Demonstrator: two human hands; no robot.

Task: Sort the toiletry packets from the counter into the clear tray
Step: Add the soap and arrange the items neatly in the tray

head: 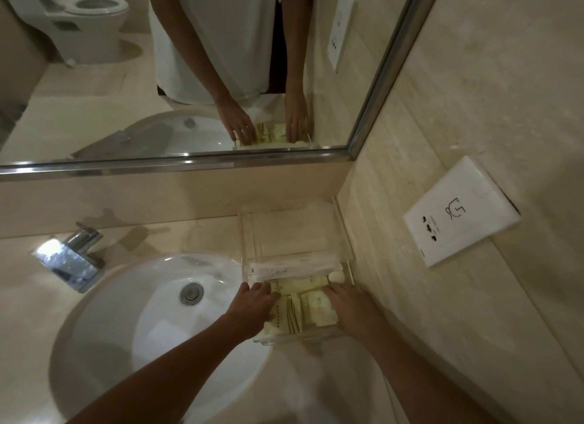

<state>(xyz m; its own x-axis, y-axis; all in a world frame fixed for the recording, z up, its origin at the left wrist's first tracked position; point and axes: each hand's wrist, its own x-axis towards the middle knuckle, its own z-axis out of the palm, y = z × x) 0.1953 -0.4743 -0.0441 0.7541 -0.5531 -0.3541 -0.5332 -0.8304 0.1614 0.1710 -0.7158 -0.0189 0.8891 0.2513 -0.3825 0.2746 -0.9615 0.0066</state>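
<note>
A clear tray (249, 234) stands on the counter in the corner, right of the basin. Its far half holds nothing that I can make out. A long white packet (290, 267) lies across its middle, with a small white round item (335, 277) at the right end. Several pale yellow toiletry packets (303, 309) fill the near half. My left hand (252, 303) rests flat on the packets at the tray's left side. My right hand (350, 306) rests on them at the right side. Whether either hand grips a packet is hidden by the fingers.
A white basin (151, 322) with a chrome drain (191, 293) lies left of the tray. A chrome tap (72, 259) stands at its far left. The mirror (173, 69) runs along the back wall. A white socket plate (458, 211) sits on the right wall.
</note>
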